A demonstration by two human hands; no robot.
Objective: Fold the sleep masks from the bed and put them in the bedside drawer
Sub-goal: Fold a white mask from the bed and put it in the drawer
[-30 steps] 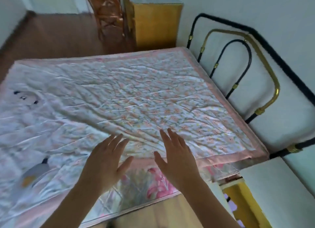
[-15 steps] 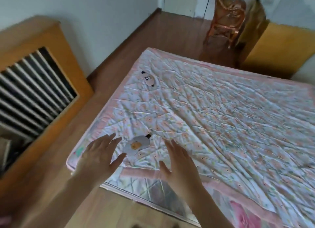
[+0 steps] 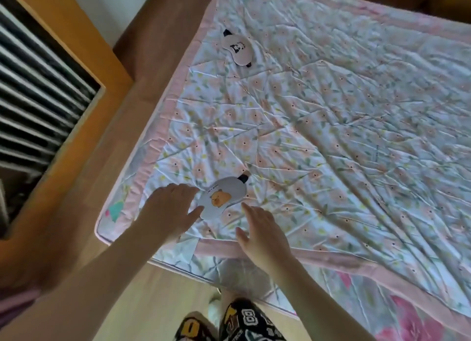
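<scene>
A pale blue sleep mask (image 3: 224, 196) with an orange bear print lies flat near the bed's front left corner. My left hand (image 3: 169, 208) hovers over its left end, fingers spread, the thumb at its lower edge. My right hand (image 3: 262, 232) is just below and right of the mask, fingers apart, holding nothing. Far up the bed by the left edge lies a second mask (image 3: 236, 48), pinkish with a black-and-white character and dark strap ends. No drawer is in view.
The floral quilt (image 3: 344, 142) with a pink border covers the bed. A wooden frame with dark slats (image 3: 43, 93) stands to the left across a strip of brown floor. My patterned trousers (image 3: 242, 323) show at the bottom.
The view has swung left and down from the headboard side to the bed's left corner. Both hands have come closer to the blue mask, which now lies between them.
</scene>
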